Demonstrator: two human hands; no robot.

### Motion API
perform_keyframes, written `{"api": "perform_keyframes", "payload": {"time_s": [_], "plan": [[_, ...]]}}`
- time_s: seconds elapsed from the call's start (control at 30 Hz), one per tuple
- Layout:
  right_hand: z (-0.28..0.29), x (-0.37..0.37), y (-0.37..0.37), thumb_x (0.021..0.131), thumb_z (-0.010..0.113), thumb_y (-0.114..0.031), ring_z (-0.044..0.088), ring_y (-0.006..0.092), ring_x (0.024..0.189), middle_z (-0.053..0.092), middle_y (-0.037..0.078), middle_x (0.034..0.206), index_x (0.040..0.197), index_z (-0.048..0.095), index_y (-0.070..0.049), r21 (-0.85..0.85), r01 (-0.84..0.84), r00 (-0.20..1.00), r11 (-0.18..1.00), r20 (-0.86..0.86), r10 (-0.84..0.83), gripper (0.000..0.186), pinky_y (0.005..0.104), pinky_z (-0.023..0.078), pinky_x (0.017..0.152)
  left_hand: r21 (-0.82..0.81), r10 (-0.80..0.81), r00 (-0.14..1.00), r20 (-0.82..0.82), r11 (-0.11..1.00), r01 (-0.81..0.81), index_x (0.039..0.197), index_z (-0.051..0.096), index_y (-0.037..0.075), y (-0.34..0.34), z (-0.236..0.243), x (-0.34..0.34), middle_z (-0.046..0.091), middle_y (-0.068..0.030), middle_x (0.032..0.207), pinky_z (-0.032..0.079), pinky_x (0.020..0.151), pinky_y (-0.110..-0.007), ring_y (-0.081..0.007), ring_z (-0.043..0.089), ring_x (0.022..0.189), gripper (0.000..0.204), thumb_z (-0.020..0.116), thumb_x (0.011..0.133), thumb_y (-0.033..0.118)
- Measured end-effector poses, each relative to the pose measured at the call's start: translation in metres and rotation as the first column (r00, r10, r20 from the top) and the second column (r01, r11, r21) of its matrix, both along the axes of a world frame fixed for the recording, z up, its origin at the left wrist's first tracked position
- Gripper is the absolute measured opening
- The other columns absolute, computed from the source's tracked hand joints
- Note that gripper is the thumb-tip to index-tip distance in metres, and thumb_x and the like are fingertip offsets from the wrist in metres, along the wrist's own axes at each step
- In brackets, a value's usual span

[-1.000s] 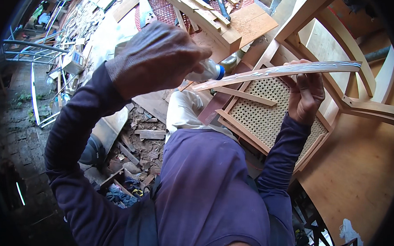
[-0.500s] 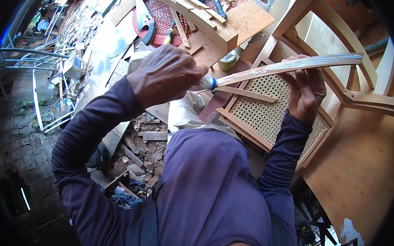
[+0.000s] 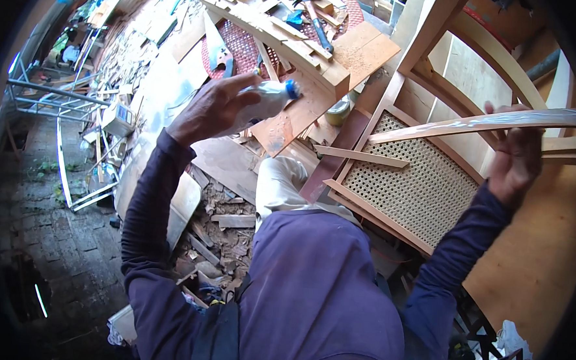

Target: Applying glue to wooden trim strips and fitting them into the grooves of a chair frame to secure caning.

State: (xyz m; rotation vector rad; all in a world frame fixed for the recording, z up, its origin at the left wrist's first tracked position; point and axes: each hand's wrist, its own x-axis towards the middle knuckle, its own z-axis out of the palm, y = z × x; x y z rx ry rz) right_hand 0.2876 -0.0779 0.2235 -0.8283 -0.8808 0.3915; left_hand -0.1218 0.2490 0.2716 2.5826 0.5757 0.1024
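In my left hand (image 3: 212, 111) is a clear plastic bottle (image 3: 261, 103) with a blue cap, tilted to the right over the wooden board. My fingers wrap round its side. At the right, my right hand (image 3: 517, 156) grips a long, thin curved wooden strip (image 3: 427, 130) near its far right part. White glue-like streaks run along the strip's upper face. Its left end lies above a wooden chair frame's woven cane panel (image 3: 408, 180). A short loose wooden slat (image 3: 361, 156) rests across that panel's corner.
A thick wooden beam (image 3: 307, 54) lies beyond the bottle, with a hammer (image 3: 319, 28) and handsaw (image 3: 218, 52) near it. An open jar (image 3: 337, 111) stands beside the board (image 3: 366, 50). Curved chair rails (image 3: 496, 54) rise at right; wood scraps (image 3: 206, 241) litter the ground.
My left hand and the bottle have drawn back leftward, away from the strip's end. My right hand has carried the strip to the right.
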Motion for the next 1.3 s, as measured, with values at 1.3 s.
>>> {"api": "perform_keyframes", "payload": {"time_s": [1.3], "plan": [[-0.177,-0.036,0.007,0.075,0.059,0.013,0.059,0.0355,0.099,0.058,0.015,0.098,0.109,0.07,0.002,-0.378,0.749,0.279,0.544,0.925,0.259,0.037,0.0459,0.056,0.086,0.116,-0.178,0.969,-0.169,0.973,0.199,0.124,0.069,0.008,0.043,-0.16,0.019,0.063,-0.0142,0.122,0.049,0.1,-0.046,-0.0371,0.06,0.116,0.034,0.076,0.091,0.011]]}}
